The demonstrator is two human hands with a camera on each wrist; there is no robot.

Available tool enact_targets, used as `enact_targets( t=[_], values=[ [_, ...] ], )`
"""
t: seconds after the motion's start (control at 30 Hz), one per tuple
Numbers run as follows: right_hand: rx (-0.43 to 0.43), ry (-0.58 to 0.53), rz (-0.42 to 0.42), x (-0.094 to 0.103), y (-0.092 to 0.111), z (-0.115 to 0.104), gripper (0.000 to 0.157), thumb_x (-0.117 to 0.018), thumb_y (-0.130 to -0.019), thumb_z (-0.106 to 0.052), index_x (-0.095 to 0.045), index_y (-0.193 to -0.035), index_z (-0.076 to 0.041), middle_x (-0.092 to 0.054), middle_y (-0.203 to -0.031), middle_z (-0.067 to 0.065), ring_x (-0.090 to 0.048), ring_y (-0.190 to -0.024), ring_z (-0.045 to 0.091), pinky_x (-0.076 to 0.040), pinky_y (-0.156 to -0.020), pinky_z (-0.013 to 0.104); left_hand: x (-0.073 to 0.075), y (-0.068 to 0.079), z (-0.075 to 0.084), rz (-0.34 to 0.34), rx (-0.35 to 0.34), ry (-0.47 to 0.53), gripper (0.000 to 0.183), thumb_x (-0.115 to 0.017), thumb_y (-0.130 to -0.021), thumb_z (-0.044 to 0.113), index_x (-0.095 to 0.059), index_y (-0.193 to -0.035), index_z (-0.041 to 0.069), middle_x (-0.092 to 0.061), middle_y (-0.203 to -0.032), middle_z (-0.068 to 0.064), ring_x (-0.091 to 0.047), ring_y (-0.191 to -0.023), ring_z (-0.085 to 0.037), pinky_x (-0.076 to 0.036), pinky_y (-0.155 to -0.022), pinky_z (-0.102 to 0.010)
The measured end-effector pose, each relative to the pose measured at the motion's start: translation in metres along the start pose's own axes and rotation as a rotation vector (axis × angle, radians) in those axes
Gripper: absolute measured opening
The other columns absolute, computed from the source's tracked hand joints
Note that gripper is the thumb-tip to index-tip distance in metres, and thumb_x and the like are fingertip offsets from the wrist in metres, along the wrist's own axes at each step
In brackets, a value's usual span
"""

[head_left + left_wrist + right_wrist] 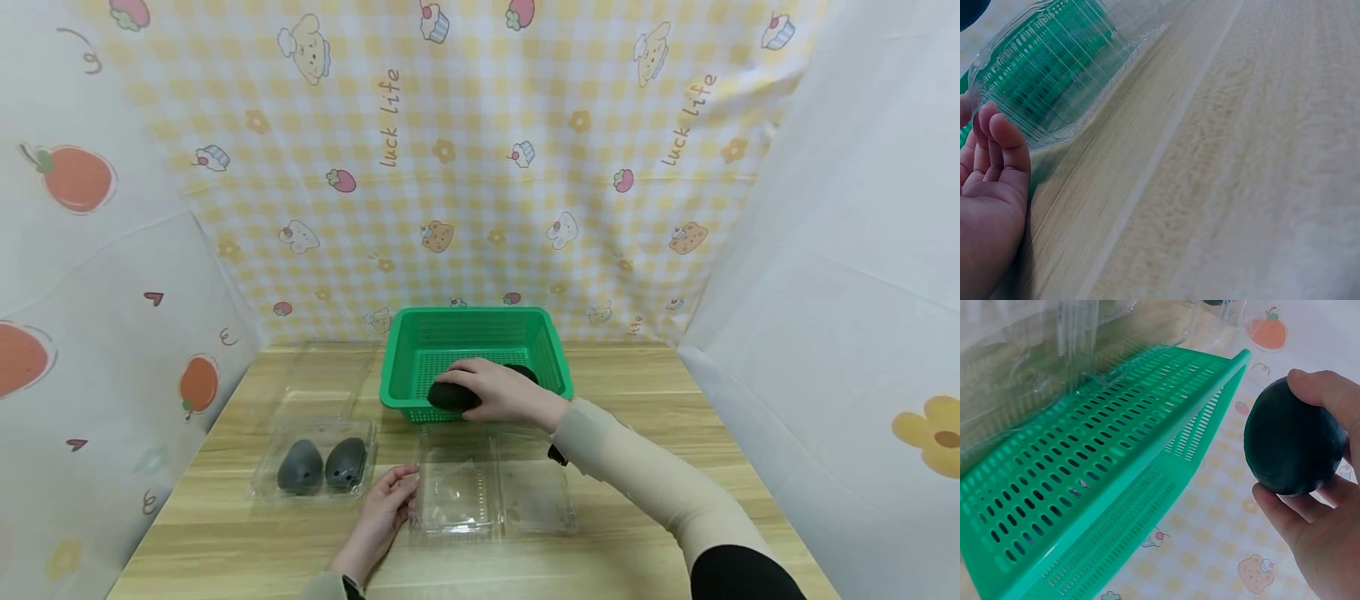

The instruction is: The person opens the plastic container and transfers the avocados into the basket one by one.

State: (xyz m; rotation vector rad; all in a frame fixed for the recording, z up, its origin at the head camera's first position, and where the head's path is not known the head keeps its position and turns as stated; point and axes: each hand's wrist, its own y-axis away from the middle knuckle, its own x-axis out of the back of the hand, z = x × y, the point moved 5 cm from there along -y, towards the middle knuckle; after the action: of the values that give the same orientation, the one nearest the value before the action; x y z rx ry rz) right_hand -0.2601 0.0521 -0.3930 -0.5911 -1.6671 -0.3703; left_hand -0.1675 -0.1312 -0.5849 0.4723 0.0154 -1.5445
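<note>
At the centre of the frame, the right hand [498, 392] is clamped on a dark avocado [450, 397], thumb and fingers around it, over the front rim of the green basket [471, 312]. The avocado's long axis runs roughly left to right; its right end is hidden. At lower centre, the left hand [387, 504] curls its fingers at the open clear clamshell's [457, 492] left edge; whether they pinch it, I cannot tell.

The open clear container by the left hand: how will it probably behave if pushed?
The clear container probably slides easily, looking thin and empty. Its low, wide shape makes tipping unlikely. Its see-through, ribbed walls may flex slightly.
</note>
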Motion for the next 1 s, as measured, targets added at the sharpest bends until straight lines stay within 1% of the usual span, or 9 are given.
enact_targets(
  t=[0.13,0.5,0.83,1.0],
  values=[
    [0.011,-0.007,-0.001,0.001,-0.006,0.000,0.065,-0.074,-0.087,-0.024,-0.045,-0.144,-0.023,-0.045,-0.141,0.003,-0.044,-0.128,0.020,-0.042,-0.100,0.037,0.000,0.000,0.001,-0.007,0.000,0.000,0.032,-0.059,-0.096,0.008,-0.049,-0.123,-0.005,-0.054,-0.080,0.001,-0.049,-0.064,-0.011,-0.044,-0.057,-0.022],
    [-0.001,-0.002,-0.015,0.004,-0.022,0.000,0.065,-0.073,-0.087,-0.024,-0.043,-0.146,-0.023,-0.044,-0.142,0.002,-0.044,-0.128,0.021,-0.043,-0.099,0.038,-0.001,0.001,0.003,-0.022,-0.005,0.009,0.034,-0.058,-0.095,0.005,-0.046,-0.124,-0.008,-0.054,-0.080,0.000,-0.048,-0.064,-0.010,-0.044,-0.057,-0.022],
    [-0.014,-0.015,-0.022,0.004,-0.040,0.003,0.065,-0.074,-0.087,-0.024,-0.044,-0.145,-0.023,-0.045,-0.142,0.003,-0.044,-0.127,0.022,-0.044,-0.098,0.039,0.001,0.001,0.001,-0.020,-0.006,0.019,0.027,-0.059,-0.094,0.005,-0.051,-0.118,-0.004,-0.054,-0.080,0.000,-0.049,-0.063,-0.011,-0.044,-0.057,-0.022],
    [-0.025,-0.027,-0.033,0.004,-0.048,0.004,0.064,-0.073,-0.087,-0.023,-0.044,-0.145,-0.021,-0.045,-0.142,0.004,-0.044,-0.128,0.023,-0.042,-0.100,0.039,0.001,0.000,0.001,-0.021,-0.004,0.008,0.031,-0.059,-0.095,0.007,-0.049,-0.121,-0.006,-0.055,-0.080,0.000,-0.049,-0.064,-0.010,-0.045,-0.057,-0.022]
  ],
)
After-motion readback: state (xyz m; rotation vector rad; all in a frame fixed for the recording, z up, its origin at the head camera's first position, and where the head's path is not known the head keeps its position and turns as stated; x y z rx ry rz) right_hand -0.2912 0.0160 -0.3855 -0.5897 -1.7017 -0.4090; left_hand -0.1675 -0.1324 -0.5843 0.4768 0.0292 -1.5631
